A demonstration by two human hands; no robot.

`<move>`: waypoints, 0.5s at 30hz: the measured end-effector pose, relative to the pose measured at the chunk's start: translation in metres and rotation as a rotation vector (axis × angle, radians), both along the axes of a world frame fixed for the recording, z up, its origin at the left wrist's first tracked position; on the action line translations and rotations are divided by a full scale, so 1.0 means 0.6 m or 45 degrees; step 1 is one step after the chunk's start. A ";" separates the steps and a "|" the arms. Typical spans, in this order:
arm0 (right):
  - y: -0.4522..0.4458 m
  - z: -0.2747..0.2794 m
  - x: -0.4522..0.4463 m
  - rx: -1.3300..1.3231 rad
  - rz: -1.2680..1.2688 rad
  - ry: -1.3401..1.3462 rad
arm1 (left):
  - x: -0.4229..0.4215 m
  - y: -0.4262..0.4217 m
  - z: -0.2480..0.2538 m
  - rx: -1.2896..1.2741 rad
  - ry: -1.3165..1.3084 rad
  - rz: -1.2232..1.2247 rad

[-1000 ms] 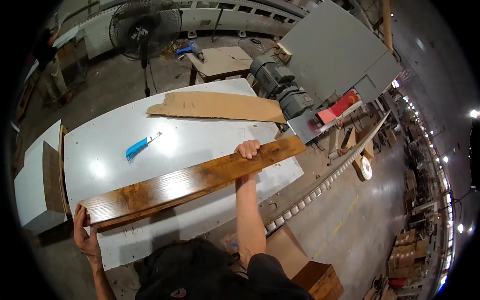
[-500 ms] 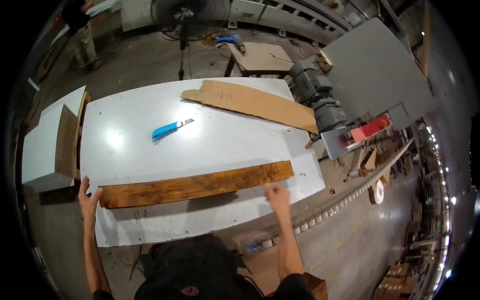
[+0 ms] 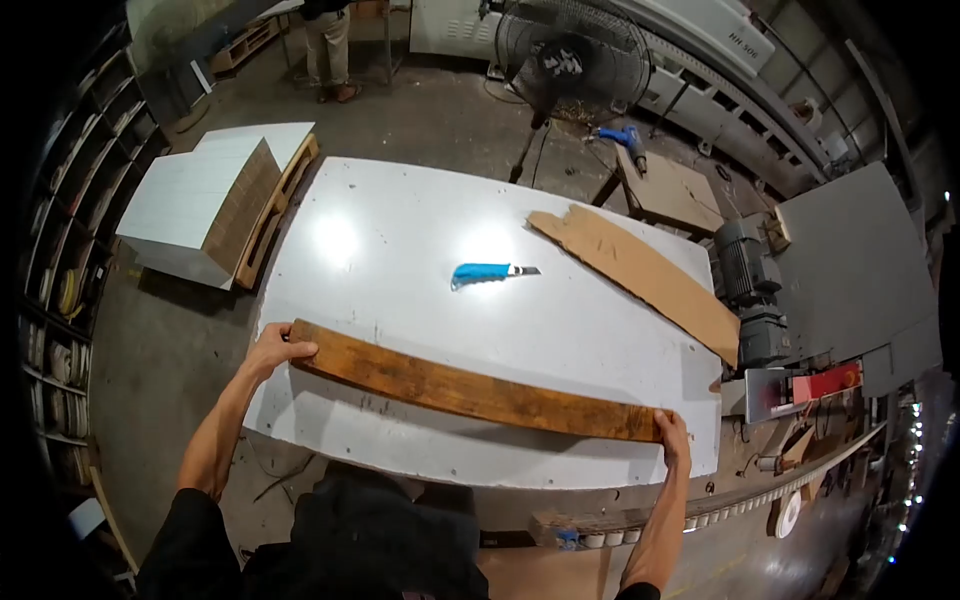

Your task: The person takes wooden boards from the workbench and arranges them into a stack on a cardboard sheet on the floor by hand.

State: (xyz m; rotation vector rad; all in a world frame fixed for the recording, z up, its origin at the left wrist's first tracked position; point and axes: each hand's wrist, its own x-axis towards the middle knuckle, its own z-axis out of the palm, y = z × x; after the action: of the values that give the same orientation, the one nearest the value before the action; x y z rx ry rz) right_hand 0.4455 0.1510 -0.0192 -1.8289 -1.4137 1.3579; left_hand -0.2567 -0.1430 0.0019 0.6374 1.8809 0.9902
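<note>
A long brown wooden board (image 3: 470,390) with dark stained grain lies along the near side of the white table (image 3: 390,225). My left hand (image 3: 275,350) is closed on its left end, thumb on top of the wood. At the opposite end my right hand (image 3: 674,438) grips the board, thumb on the upper face and the other fingers mostly hidden. Beyond the board rests a blue utility knife (image 3: 485,273), its blade pointing right. To the right of the knife, a torn cardboard strip (image 3: 640,280) slants toward the table's right edge.
A pallet stack of white panels (image 3: 200,195) stands left of the table, shelving (image 3: 75,240) beyond it. Behind are a fan (image 3: 570,65), a blue heat gun (image 3: 628,140) on a low table, and a person's legs (image 3: 328,50). Motors (image 3: 750,265) stand right.
My right hand has come onto the board's right end and my left hand now grips the left end. The camera view has turned, so the table appears shifted right.
</note>
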 end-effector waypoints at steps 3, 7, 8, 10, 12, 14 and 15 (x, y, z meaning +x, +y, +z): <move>-0.071 0.007 -0.076 -0.109 -0.025 0.191 | -0.072 -0.069 -0.002 0.031 0.006 0.084; -0.155 0.010 -0.204 -0.172 0.034 0.297 | -0.180 -0.163 0.018 0.022 0.026 0.085; -0.166 0.011 -0.230 -0.180 0.047 0.271 | -0.209 -0.184 0.023 -0.013 -0.090 0.041; -0.175 0.014 -0.284 -0.198 0.100 0.169 | -0.268 -0.214 0.000 -0.045 -0.337 -0.002; -0.181 0.007 -0.328 -0.230 0.139 0.191 | -0.321 -0.240 -0.022 -0.068 -0.602 -0.021; -0.176 -0.026 -0.328 -0.258 0.114 0.036 | -0.336 -0.242 -0.013 -0.036 -0.573 0.002; -0.191 -0.017 -0.341 -0.166 0.085 0.177 | -0.341 -0.242 -0.003 -0.011 -0.561 0.015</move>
State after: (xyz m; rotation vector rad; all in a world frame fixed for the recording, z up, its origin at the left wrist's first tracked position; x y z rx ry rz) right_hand 0.2411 0.0366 -0.0291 -1.7421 -1.3536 1.6126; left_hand -0.4615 -0.2882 0.0000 0.3654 1.4997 1.0331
